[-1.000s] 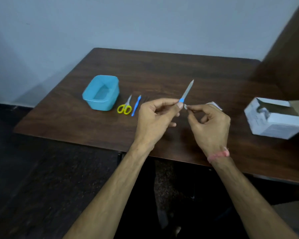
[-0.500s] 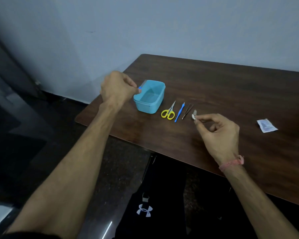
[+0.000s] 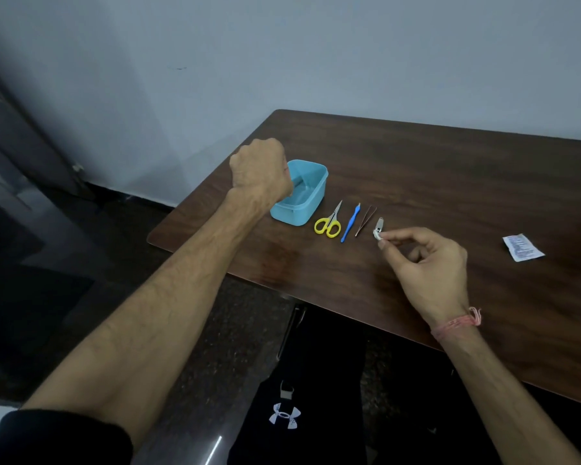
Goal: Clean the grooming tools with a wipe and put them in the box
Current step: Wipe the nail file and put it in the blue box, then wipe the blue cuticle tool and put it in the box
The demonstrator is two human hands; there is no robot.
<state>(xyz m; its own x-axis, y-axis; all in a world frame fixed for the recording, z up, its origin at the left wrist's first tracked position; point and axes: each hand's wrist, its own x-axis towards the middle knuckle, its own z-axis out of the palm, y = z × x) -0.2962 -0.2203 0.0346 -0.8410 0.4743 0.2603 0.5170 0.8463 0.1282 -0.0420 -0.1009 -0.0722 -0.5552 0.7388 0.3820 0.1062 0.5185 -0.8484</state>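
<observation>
While the left hand (image 3: 260,171) hangs over the near-left rim of the light blue box (image 3: 311,196), its back faces the camera and its fingers curl downward out of sight, so whether they hold anything cannot be told. That hand and wrist hide the left part of the box; the part of the inside that shows has a pale floor with a faint slim shape near the hand, too blurred to name. The box stands near the left corner of the dark wooden table (image 3: 450,169).

Just right of the box lies a row of grooming tools, each apart from the next: yellow-handled scissors (image 3: 329,221) with the blades pointing away, a slim blue-handled tool (image 3: 349,223), a pair of dark tweezers (image 3: 365,220), and a small metal nail clipper (image 3: 379,224).

The right hand (image 3: 430,266) hovers over the table with the thumb and forefinger pinching a small white wipe (image 3: 377,235), held at the near end of the nail clipper; the other fingers are curled in. A pink thread band (image 3: 457,325) circles that wrist.

Well apart to the right, a torn white sachet (image 3: 522,247) lies flat on the table.
</observation>
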